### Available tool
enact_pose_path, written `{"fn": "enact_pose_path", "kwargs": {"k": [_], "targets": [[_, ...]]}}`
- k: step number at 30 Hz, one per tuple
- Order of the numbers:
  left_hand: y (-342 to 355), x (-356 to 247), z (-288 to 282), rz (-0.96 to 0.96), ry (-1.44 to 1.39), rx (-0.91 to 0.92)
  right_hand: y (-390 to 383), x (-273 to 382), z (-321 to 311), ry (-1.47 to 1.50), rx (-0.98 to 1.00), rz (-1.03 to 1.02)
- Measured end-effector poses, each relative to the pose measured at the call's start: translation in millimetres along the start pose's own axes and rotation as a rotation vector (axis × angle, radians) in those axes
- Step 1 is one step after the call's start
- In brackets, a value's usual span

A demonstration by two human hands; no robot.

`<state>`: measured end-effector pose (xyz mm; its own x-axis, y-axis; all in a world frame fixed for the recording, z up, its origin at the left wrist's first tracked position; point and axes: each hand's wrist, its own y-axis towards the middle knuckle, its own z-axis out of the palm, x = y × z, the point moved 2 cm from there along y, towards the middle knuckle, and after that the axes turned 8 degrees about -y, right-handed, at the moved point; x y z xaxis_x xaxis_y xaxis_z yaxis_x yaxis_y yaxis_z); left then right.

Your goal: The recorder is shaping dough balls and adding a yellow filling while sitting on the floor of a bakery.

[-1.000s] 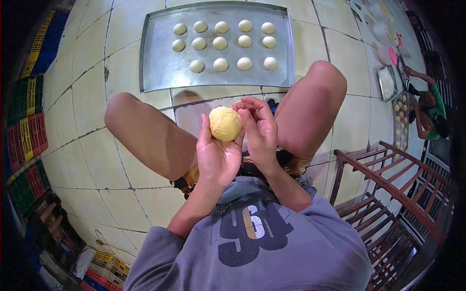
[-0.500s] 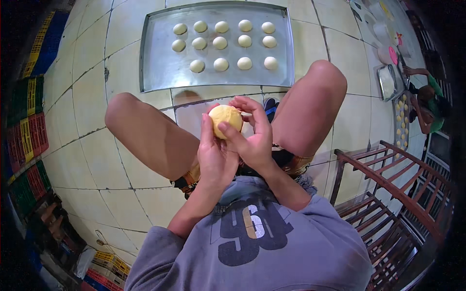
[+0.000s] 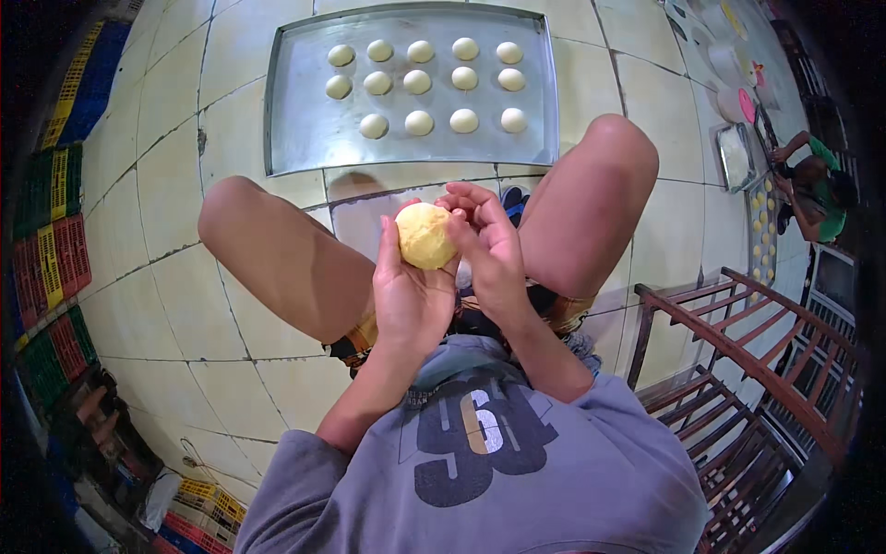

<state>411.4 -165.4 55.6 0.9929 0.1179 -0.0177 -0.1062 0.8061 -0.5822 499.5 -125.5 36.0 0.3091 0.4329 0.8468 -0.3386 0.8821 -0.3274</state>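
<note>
Between my bent legs, I cup a yellow, rough-surfaced dough ball (image 3: 425, 235) in my left hand (image 3: 411, 305), thumb along its left side. My right hand (image 3: 494, 263) curls against the ball's right side, thumb and fingertips touching it. Beyond my knees a large rectangular metal tray (image 3: 300, 106) lies on the tiled floor, holding several smooth pale dough balls (image 3: 417, 81) in rows.
Stacked coloured plastic crates (image 3: 65, 254) line the left. Red-brown metal racks (image 3: 738, 337) stand at the lower right. A person in green (image 3: 821, 203) crouches at the far right beside a tray of small yellow pieces (image 3: 766, 254), metal pans (image 3: 736, 157) and pale tubs (image 3: 715, 46).
Half a second ago my right thumb lay across the ball's face; it has pulled back to the right side, exposing more dough. The person in green has shifted their arms and body.
</note>
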Motion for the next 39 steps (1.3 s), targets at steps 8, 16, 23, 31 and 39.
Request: {"fn": "enact_pose_path", "kwargs": {"k": [8, 16, 23, 31, 39], "targets": [[2.2, -0.7, 2.1, 0.026, 0.060, -0.021, -7.5, 6.0, -4.4, -0.466, -0.051, -0.428], [2.9, -12.7, -0.5, -0.269, 0.320, 0.043, -0.2, 38.7, -26.6, -1.029, 0.212, -0.838], [1.6, -14.2, 6.0, -0.311, 0.290, 0.060, 2.8, 35.2, -31.4, -0.677, 0.239, -0.545], [1.3, -15.2, 5.2, -0.252, 0.326, 0.035, 1.9, 29.4, -30.7, -0.728, 0.312, -0.425], [-2.2, -16.7, 10.6, -0.186, 0.501, 0.024, -1.9, 41.4, -28.9, -0.794, 0.208, -0.412]]}}
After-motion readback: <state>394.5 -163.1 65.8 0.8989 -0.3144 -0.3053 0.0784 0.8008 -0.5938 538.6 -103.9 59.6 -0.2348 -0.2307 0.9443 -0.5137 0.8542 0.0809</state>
